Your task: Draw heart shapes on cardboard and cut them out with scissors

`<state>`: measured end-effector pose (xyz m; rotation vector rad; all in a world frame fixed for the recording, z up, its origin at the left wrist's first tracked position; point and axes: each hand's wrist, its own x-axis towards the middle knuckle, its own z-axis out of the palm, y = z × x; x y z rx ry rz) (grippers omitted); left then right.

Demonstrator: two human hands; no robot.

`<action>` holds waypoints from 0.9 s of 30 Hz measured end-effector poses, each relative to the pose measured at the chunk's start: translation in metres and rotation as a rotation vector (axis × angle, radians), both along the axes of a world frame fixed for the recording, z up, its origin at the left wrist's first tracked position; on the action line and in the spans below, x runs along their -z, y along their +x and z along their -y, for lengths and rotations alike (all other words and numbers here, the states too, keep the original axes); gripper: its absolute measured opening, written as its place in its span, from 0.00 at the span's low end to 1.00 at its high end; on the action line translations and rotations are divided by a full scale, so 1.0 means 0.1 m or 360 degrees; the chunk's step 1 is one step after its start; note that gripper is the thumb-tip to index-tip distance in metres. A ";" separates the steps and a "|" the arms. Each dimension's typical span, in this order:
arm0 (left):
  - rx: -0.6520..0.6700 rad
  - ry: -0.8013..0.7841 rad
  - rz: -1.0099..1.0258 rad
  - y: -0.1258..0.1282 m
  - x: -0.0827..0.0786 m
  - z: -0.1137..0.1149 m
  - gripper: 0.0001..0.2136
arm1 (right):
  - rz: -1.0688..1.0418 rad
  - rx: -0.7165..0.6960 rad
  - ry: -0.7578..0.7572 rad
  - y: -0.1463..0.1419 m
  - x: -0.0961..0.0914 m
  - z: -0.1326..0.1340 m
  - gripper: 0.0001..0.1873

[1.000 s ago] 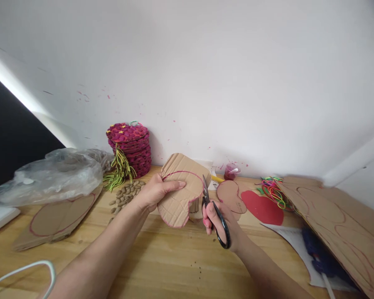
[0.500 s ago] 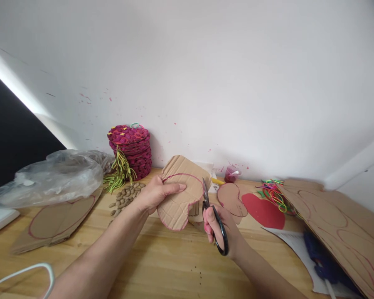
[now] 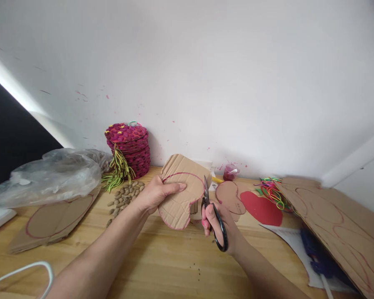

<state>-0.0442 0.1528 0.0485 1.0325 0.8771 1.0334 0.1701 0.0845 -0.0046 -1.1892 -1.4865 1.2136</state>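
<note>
My left hand grips a piece of corrugated cardboard by its left side, thumb on top. A dark red curved outline runs across the piece, and its lower part is cut to a rounded, notched shape. Black-handled scissors are in my right hand, fingers through the loops. Their blades lie at the cardboard's right edge, close to the red line. Just right of the scissors rests a cut cardboard heart shape with a red border, and beyond it a red heart-like piece.
A magenta woven basket with a yellow-green tassel stands by the wall. Several shells or nuts, a plastic bag and marked cardboard are at left. Colourful cords, large cardboard and a blue glue gun lie right.
The scissor blades have shifted slightly along the cardboard's right edge. Both hands keep their holds, and the whole view has moved a little.
</note>
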 end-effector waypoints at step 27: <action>-0.0001 -0.0011 -0.0066 -0.07 -0.08 -0.01 0.21 | 0.0188 0.0110 0.0105 -0.02 0.04 0.01 0.35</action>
